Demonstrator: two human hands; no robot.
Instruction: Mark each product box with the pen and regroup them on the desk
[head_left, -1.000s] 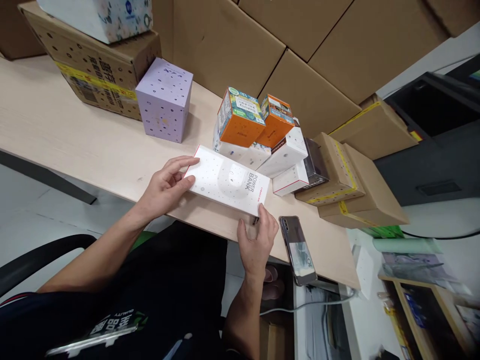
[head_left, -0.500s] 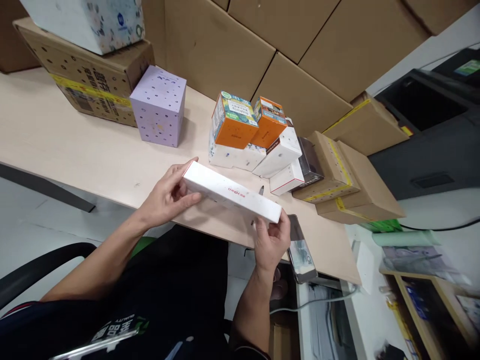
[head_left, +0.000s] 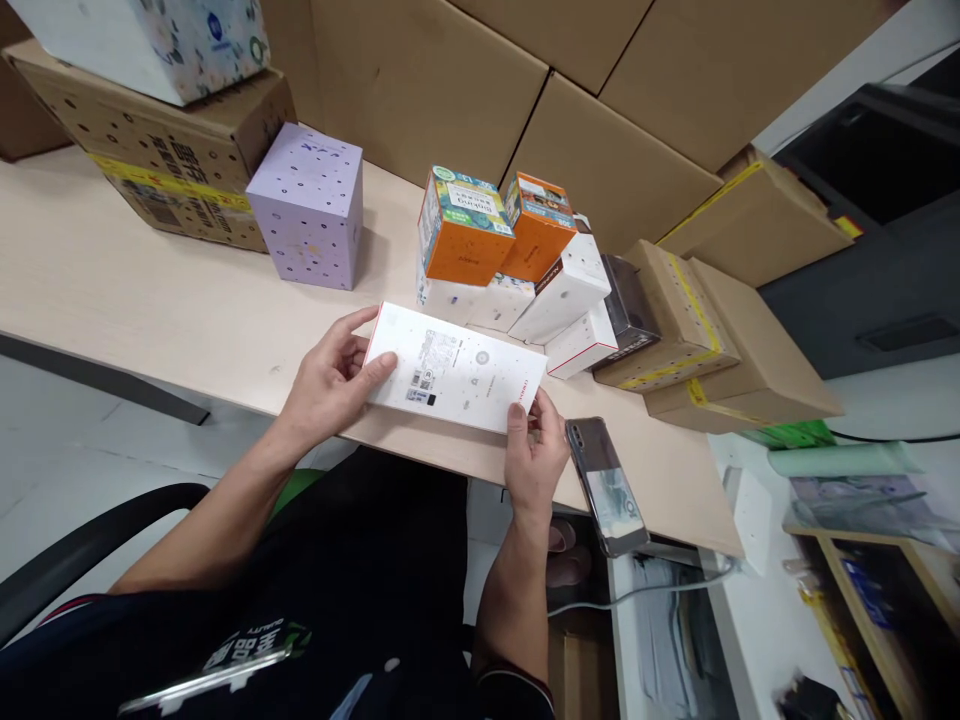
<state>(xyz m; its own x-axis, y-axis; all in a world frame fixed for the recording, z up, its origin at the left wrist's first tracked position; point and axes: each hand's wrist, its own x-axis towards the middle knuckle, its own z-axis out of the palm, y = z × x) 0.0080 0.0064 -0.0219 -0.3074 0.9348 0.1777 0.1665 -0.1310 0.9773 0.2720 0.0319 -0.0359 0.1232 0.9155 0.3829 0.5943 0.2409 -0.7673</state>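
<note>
A flat white box with a red edge is held between both my hands, just above the front edge of the desk. Its broad face, with printed labels and a small code, is turned up toward me. My left hand grips the left end, thumb on top and fingers behind. At the right end, my right hand pinches the corner in the same way. Beyond the box stand two orange cartons on white boxes. A phone lies on the desk right of my right hand.
A lilac box and a taped brown carton stand at the left of the desk. On the right are a dark box and taped cartons. Large cardboard boxes form a wall behind. A chair arm is lower left.
My hands have tilted the white box, so its broad labelled face now shows instead of its narrow side. The view has shifted slightly; both hands keep their hold.
</note>
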